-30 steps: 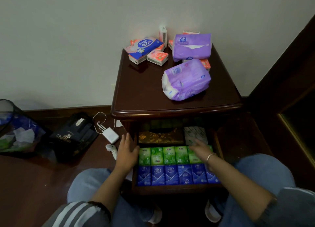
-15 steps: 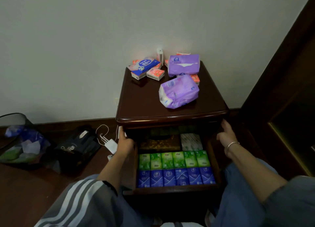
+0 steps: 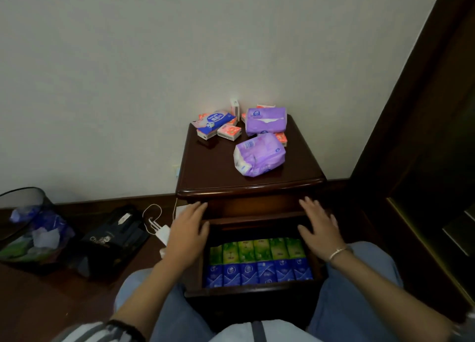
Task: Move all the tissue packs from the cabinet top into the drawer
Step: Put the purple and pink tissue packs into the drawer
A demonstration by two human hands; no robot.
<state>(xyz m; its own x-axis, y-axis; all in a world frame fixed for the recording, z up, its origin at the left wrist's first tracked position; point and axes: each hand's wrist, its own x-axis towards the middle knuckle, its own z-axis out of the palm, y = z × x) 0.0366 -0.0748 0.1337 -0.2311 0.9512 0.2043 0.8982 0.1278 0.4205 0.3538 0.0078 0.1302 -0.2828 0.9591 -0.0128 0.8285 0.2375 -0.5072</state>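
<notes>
The dark wooden cabinet top (image 3: 213, 166) carries two purple soft tissue packs: one near the front right (image 3: 259, 154), one opened at the back (image 3: 266, 120). A blue-and-white pack (image 3: 213, 121) and several small orange packs (image 3: 229, 132) lie at the back left. Below, the open drawer (image 3: 257, 289) holds a row of green packs (image 3: 257, 250) and a row of blue packs (image 3: 257, 272). My left hand (image 3: 187, 229) rests flat at the drawer's left upper corner, empty. My right hand (image 3: 318, 228) lies spread at its right upper corner, empty, a bracelet on the wrist.
On the floor to the left stand a mesh bin (image 3: 28, 226) with rubbish, a black bag (image 3: 113, 238) and a white charger with cable (image 3: 160, 229). A dark wooden frame (image 3: 424, 136) rises at the right. My knees flank the drawer.
Both hands left the inside of the drawer, went to its sides, then came onto its upper front corners. The drawer has slid partly in, hiding its rear contents. The view has pulled back.
</notes>
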